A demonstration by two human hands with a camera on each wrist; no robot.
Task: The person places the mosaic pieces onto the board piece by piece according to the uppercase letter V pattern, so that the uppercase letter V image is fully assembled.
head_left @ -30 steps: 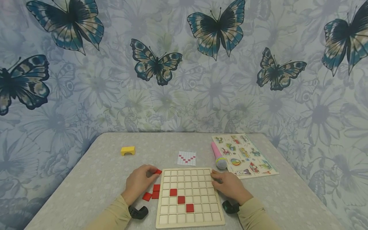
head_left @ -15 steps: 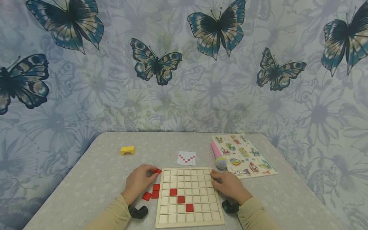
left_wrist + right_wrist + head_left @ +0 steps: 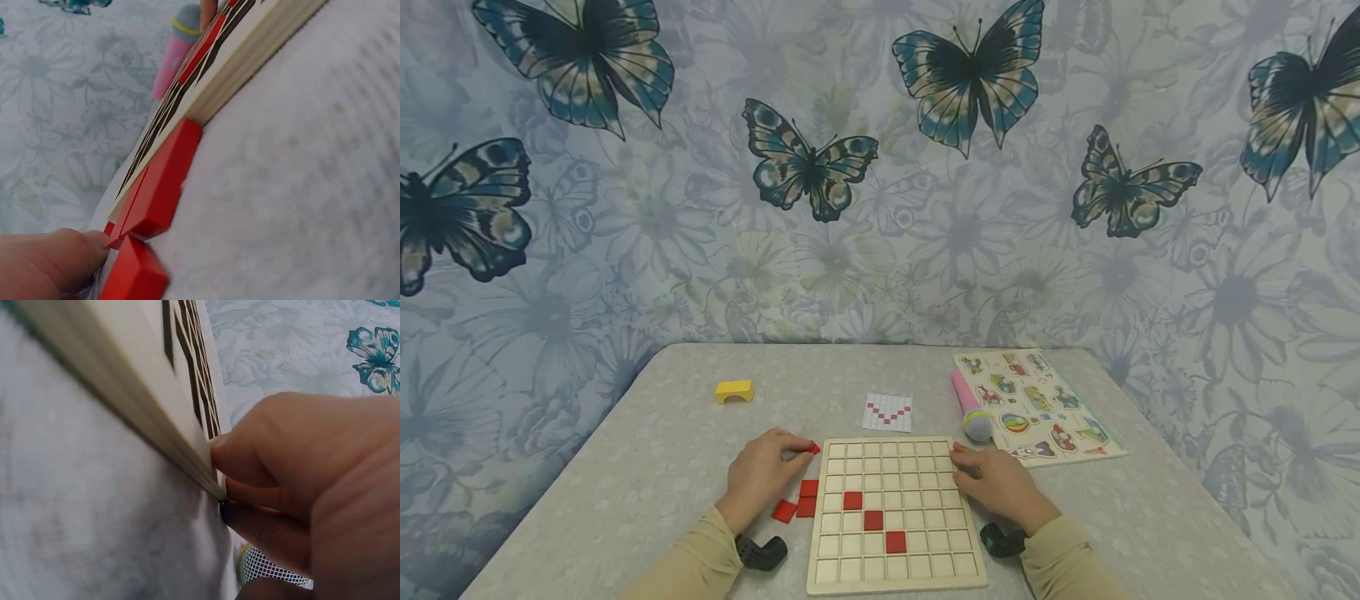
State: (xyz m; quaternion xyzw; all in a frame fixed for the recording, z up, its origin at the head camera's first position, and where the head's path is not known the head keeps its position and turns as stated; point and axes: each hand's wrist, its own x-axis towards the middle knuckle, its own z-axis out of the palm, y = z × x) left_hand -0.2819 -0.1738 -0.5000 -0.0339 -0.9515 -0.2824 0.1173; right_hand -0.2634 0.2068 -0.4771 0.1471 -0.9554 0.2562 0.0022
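Note:
My left hand (image 3: 765,468) pinches a small red square tile (image 3: 814,448) between thumb and fingertips, just off the far left corner of the wooden grid board (image 3: 925,586). Most of that tile is hidden by the fingers. Three more red tiles (image 3: 785,511) lie on the table by the board's left edge; in the left wrist view the thumb (image 3: 69,256) overlaps them. Three red tiles (image 3: 873,521) sit in the board's cells in a slanting row. My right hand (image 3: 1002,490) grips the board's right edge, thumb (image 3: 240,453) on top, as the right wrist view shows.
Beyond the board lies a small card (image 3: 887,413) printed with a red V of squares. A pink toy microphone (image 3: 966,400) rests against a picture puzzle board (image 3: 1037,417) at the right. A yellow arch block (image 3: 733,391) stands at the far left.
The tile in my left fingers has turned a little, so less of its red face shows. My right hand, the board and the other tiles stay as they were.

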